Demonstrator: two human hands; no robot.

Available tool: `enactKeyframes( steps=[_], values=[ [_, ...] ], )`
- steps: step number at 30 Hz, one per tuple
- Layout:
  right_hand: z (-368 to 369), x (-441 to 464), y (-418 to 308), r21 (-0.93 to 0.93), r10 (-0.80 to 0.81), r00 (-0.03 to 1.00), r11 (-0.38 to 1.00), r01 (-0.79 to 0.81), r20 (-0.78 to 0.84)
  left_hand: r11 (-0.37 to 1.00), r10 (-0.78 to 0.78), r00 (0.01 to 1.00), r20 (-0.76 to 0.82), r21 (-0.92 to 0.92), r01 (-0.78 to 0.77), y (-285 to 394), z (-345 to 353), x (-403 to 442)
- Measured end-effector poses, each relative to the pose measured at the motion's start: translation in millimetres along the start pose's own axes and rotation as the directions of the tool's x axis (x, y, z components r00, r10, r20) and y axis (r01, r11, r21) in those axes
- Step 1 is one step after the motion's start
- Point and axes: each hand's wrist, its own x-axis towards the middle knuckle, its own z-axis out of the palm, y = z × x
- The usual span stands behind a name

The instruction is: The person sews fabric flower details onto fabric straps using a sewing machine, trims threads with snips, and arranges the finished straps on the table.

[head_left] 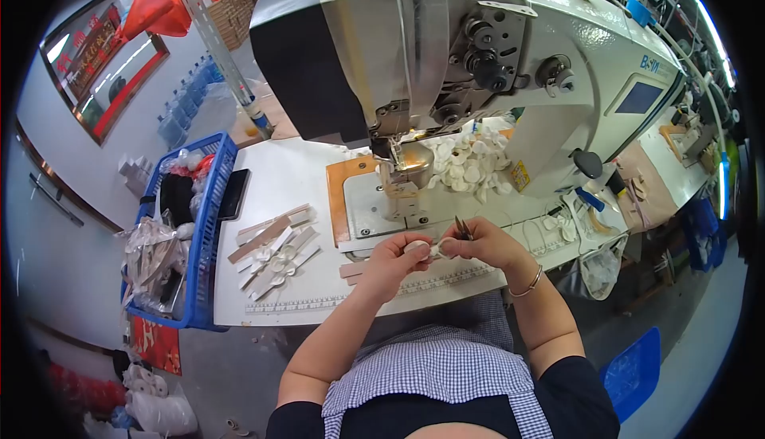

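Note:
In front of the sewing machine [398,48], my left hand [390,264] is closed in a pinch on a small white fabric piece [435,252]. My right hand [488,246] meets it from the other side, with its fingertips at the same piece. Dark pointed thread snips [462,229] stick up out of my right fingers. Beneath my left hand lies a beige strip [351,272]. Further left on the table, several strips with white fabric bows or flowers [280,260] lie in a loose heap. The piece's exact shape is mostly hidden by my fingers.
White round fabric pieces [470,164] are heaped behind the needle area. A measuring tape [295,305] runs along the table's front edge. At the left stands a blue basket [203,232] of bagged materials, beside a dark phone-like slab [234,194]. A blue bin [633,371] sits at lower right.

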Motion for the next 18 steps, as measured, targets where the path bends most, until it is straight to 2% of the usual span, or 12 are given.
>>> enactKeyframes(
  steps=[1,2,5,6,7,8,9,10,11,12,14,18],
  values=[
    [5,1,1,0.031,0.052,0.998,0.998,-0.050,-0.039,1.000,0.005,1.000,0.004,0.006,-0.005,-2,-1,-1],
    [11,5,9,0.085,0.036,0.996,0.996,-0.029,-0.082,0.997,0.081,0.995,-0.056,0.001,-0.081,-7,-1,-2],
    [31,6,20,0.120,0.045,0.983,0.993,-0.024,-0.179,0.994,0.107,0.980,-0.167,0.022,-0.104,-12,-5,-7],
    [46,8,29,0.098,-0.005,0.947,0.994,0.039,-0.321,0.994,0.105,0.980,-0.172,0.018,-0.104,-16,-4,-9],
    [54,8,33,0.097,-0.003,0.948,0.995,0.035,-0.317,0.890,0.378,0.908,-0.180,0.340,-0.303,-21,-3,-10],
    [60,8,34,0.106,-0.032,0.927,0.991,0.078,-0.375,0.650,0.616,0.782,-0.097,0.624,-0.434,-22,-1,-11],
    [63,9,35,0.113,-0.062,0.899,0.986,0.123,-0.433,0.649,0.617,0.781,-0.097,0.624,-0.435,-21,0,-11],
    [60,9,35,0.300,0.051,0.912,0.951,0.081,-0.408,0.814,0.466,0.860,-0.207,0.481,-0.325,-17,1,-10],
    [59,10,34,0.297,0.048,0.910,0.951,0.084,-0.411,0.931,0.287,0.916,-0.281,0.309,-0.196,-14,3,-9],
    [57,10,33,0.236,0.016,0.917,0.968,0.087,-0.400,0.930,0.289,0.916,-0.277,0.309,-0.200,-14,1,-8],
    [55,10,36,0.161,-0.065,0.917,0.977,0.139,-0.394,0.976,0.100,0.960,-0.262,-0.160,-0.145,-16,-6,-6],
    [51,7,39,0.331,0.024,0.948,0.940,0.087,-0.316,0.984,0.110,0.959,-0.261,-0.110,-0.142,-23,-5,-13]
  ],
)
